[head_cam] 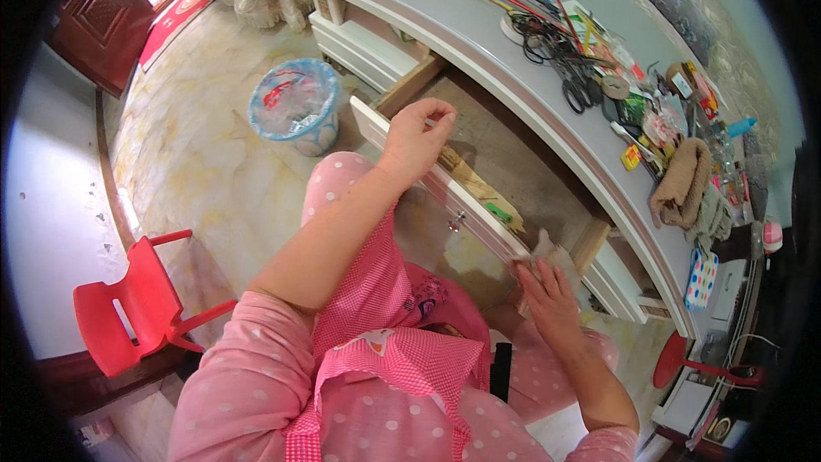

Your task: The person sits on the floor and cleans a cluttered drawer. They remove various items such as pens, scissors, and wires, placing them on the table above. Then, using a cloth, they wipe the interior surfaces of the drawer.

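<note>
Before me a drawer (513, 135) is pulled out of a white cabinet, its front fitted with a shiny knob (456, 222). My left hand (417, 135) is over the left part of the drawer's front, fingers curled toward the thumb; whether something tiny is pinched there is unclear. At the right front corner, my right hand (545, 292) holds a greyish-beige cloth (553, 253) against the drawer's edge. Inside, along the front panel, lie a torn yellowish strip (478, 183) and a small green object (498, 212). The drawer's bottom looks brown and worn.
Scissors (580, 90), pens, tape, packets and a folded brown towel (681, 183) crowd the cabinet top (442, 6). A blue-rimmed bin (317, 138) with plastic waste stands left of the drawer. A red child's chair (144, 301) is at the left. A pink stool (465, 308) shows below me.
</note>
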Available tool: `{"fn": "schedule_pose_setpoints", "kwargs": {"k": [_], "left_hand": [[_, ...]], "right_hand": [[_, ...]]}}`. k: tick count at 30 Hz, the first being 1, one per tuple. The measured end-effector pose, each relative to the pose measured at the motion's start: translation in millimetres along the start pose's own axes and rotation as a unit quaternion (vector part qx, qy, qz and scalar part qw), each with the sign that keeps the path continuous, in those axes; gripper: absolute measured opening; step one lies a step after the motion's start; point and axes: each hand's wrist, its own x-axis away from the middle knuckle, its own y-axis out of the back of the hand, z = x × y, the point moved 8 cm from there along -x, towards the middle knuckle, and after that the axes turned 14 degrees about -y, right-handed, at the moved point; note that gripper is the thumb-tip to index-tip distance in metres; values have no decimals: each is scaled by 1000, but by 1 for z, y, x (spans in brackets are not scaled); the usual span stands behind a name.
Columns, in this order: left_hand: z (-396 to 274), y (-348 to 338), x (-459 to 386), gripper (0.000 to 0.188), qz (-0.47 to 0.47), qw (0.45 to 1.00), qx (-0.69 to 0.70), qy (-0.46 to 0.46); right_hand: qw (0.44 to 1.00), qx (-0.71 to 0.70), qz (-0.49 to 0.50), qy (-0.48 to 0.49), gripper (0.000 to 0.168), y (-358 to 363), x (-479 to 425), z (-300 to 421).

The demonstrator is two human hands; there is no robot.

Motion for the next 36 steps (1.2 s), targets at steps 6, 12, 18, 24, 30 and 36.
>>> {"fn": "schedule_pose_setpoints", "kwargs": {"k": [6, 12, 18, 24, 30, 36], "left_hand": [[-15, -24, 10, 22, 148, 987, -59, -26], [-9, 0, 5, 20, 31, 998, -6, -58], [9, 33, 1, 21, -45, 999, 26, -11], [31, 54, -8, 16, -102, 994, 30, 6], [29, 63, -6, 20, -100, 986, 99, 88], [15, 42, -8, 22, -72, 994, 82, 21]], "right_hand": [[999, -14, 42, -12, 37, 3, 39, -20], [992, -126, -26, 13, 44, 4, -66, 19], [951, -305, -36, -26, 35, 4, -222, 74], [925, -381, -17, 3, 40, -28, -335, 115], [880, -452, 142, -40, 43, 11, -299, 95], [954, -298, -41, 6, 55, 16, -152, 30]]}}
